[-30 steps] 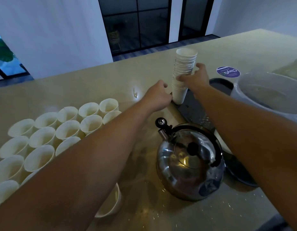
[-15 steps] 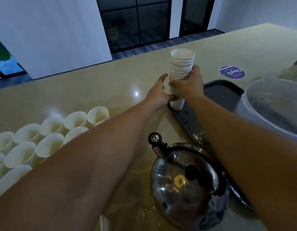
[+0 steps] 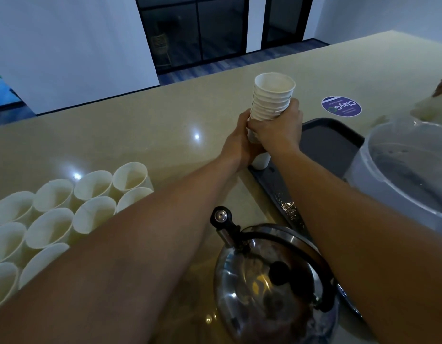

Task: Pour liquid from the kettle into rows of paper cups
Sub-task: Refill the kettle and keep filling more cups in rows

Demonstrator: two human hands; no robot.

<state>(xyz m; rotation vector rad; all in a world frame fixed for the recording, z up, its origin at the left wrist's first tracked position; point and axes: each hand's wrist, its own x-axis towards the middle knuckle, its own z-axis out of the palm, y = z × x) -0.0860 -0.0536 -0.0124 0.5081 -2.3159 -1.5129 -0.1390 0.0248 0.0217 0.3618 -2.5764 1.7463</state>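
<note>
Grip: both hands wrapped round the tall stack of nested white paper cups (image 3: 271, 100), lifted off the counter. Right hand (image 3: 280, 129) clenched on the stack's middle, thumb side toward the rims; left hand (image 3: 238, 145) curled round the lower part, near the bottom cup (image 3: 261, 161) that pokes out under the palms.
Why two hands: likely one steadies the pile while the other peels a cup off the bottom; nested paper cups tend to stick, so a split grip makes sense.
Stack pose: roughly upright, slight lean, mouth up, held over the near-left corner of the dark rectangular plastic tray (image 3: 331, 145).
Kettle: round polished steel kettle with black arched handle and knob (image 3: 272, 286) sits on the beige stone countertop (image 3: 145, 125), near the person, between the forearms, spout (image 3: 221, 217) aimed toward the cup rows. Nobody holds it; parked within reach for pouring later, probably.
Cup rows: open white paper cups (image 3: 53, 214) stand packed rim to rim at left, upright, mouths open. Contents: too dim to tell if any are filled.
Row placement: tight grid, probably so the spout can travel cup to cup without gaps.
Other: translucent plastic tub (image 3: 408, 175) at right, overlapping the tray edge; round purple sticker (image 3: 341, 106) on the counter beyond the tray.
Task stage: judged to be stocking more cups, pouring not under way.
Risk: squeezed paper may crush or two cups may come away together.
</note>
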